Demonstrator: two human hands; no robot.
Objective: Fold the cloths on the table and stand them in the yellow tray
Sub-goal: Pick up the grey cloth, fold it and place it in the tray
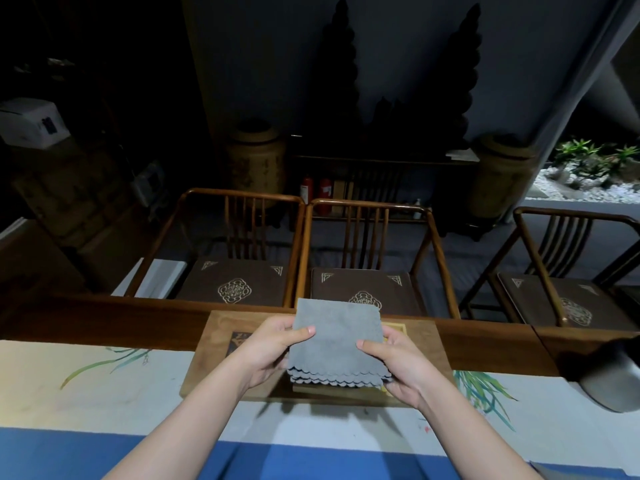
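Grey cloth: folded into a small square of several layers, scalloped edges stacked toward me; I hold it in the air between both hands, clear of the desk.
Risk, slipping layers: the grip is only at the two side edges, so I judge the inner folds could fan out or sag at the scalloped end if either pinch loosens.
Risk, toppling: the cloth is soft; stood on edge in the tray it may slump flat unless it leans on a wall or on another cloth.
Risk, missed target: the cloth hides most of what lies past my fingers, so I would be lowering it half blind.
Left hand: fingers curled behind the cloth's left edge, thumb pressed on its face, so closed around the cloth.
Right hand: thumb flat on the face near the right edge, fingers wrapped behind, also gripping the cloth.
Yellow tray: only a yellow corner shows just beyond my right fingers, behind the cloth; I cannot tell what it holds.
Wooden board: lies directly under both hands.
Dark pot: well to the right of my right fingers, blurred at the frame edge.
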